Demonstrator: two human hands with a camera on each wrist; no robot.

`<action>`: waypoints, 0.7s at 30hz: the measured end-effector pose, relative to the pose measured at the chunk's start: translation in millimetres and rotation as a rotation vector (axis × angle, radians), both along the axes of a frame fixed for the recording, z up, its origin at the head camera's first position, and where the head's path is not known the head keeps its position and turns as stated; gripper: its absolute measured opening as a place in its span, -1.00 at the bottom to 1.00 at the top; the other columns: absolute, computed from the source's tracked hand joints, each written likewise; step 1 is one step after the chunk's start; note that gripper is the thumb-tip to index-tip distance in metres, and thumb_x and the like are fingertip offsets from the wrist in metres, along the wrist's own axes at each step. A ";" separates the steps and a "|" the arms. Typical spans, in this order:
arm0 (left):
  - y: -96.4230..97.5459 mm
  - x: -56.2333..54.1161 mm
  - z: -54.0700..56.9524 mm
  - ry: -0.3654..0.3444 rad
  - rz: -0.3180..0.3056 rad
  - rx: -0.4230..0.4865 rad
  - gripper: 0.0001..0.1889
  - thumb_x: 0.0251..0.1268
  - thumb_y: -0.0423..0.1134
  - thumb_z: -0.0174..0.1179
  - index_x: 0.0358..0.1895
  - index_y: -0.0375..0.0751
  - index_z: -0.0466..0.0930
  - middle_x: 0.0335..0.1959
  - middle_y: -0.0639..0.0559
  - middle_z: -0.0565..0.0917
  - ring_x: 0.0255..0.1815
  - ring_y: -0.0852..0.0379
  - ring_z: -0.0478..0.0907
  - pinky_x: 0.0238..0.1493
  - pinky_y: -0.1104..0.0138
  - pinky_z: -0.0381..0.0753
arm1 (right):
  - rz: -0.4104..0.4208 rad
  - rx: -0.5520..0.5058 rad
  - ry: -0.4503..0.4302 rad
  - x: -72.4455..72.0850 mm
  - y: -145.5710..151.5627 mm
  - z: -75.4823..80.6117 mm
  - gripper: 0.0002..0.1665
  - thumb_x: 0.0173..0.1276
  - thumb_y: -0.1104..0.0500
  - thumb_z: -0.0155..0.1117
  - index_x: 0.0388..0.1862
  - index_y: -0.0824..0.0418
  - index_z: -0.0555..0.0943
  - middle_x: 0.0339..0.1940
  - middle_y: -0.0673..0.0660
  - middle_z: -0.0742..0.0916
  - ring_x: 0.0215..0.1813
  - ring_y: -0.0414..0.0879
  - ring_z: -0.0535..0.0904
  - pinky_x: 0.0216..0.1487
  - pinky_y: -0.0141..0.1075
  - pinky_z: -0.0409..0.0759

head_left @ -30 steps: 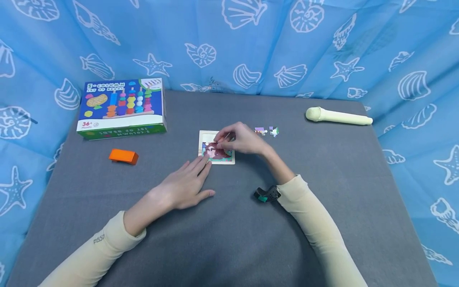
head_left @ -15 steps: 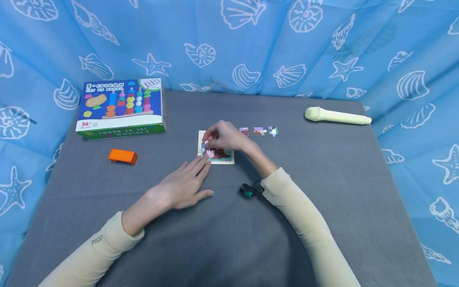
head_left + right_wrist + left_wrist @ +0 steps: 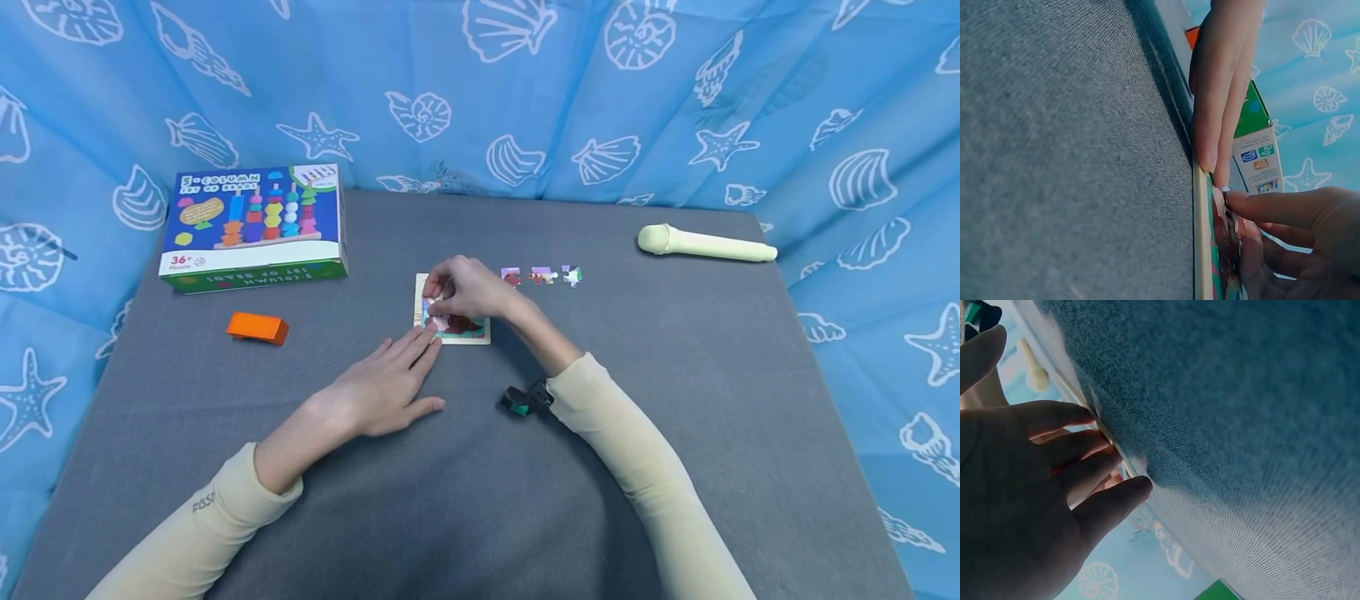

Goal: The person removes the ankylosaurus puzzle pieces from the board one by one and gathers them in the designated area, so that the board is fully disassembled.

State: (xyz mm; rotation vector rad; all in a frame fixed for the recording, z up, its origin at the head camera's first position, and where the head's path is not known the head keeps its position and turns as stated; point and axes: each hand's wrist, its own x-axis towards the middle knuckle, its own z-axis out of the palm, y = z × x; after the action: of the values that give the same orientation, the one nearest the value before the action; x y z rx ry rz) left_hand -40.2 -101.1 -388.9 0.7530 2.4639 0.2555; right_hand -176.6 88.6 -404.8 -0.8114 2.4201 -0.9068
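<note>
A small jigsaw puzzle in a pale wooden tray [image 3: 419, 317] lies on the table in the head view, its picture showing a face with brown hair. Straight fingers of my left hand [image 3: 378, 387] rest on the tray's lower left corner; the right wrist view shows these fingertips [image 3: 1209, 156] at the tray's edge. My right hand [image 3: 476, 287] is over the tray's upper part, pinching a puzzle piece [image 3: 1225, 189] low against the picture. Most of that piece is hidden by the fingers. To the right lie three loose puzzle pieces, the nearest red and purple [image 3: 511, 276].
A bead-set box [image 3: 255, 225] stands at the back left, with an orange block [image 3: 257, 327] in front of it. At the back right lies a cream microphone-shaped object [image 3: 705, 242]. A black wrist device [image 3: 525, 398] sits at my right cuff. A shell-print curtain [image 3: 517, 100] hangs behind the table.
My right hand has shifted left across the tray, uncovering the nearest loose piece, and has stayed almost still over the last half second. The left hand remains in place.
</note>
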 end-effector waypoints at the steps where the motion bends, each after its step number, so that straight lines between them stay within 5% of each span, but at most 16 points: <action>1: -0.1 0.0 -0.2 0.000 0.000 0.000 -0.06 0.70 0.27 0.03 0.79 -0.27 -0.08 0.87 -0.18 -0.19 0.89 -0.18 -0.19 0.80 -0.23 0.06 | -0.001 -0.007 0.002 0.5 0.3 -0.1 -0.90 0.45 0.23 0.50 -0.12 0.23 0.80 -0.24 0.12 0.82 -0.25 -0.17 0.68 -0.18 -0.43 0.60; 21: -4.0 0.2 -1.5 0.020 -0.015 0.050 -0.08 0.71 0.22 0.07 0.79 -0.27 -0.07 0.87 -0.17 -0.21 0.89 -0.20 -0.19 0.78 -0.27 0.10 | -0.041 -0.232 -0.103 7.7 33.1 10.9 -0.86 0.48 0.31 0.47 -0.02 0.26 0.81 -0.10 0.20 0.86 -0.17 -0.01 0.82 -0.06 -0.30 0.77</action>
State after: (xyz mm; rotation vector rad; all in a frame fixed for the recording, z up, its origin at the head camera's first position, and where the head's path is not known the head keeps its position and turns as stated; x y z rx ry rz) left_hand -40.0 -105.1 -390.5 0.7981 2.4778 0.3061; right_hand -169.0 121.7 -393.9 -0.7773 2.2782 -1.2315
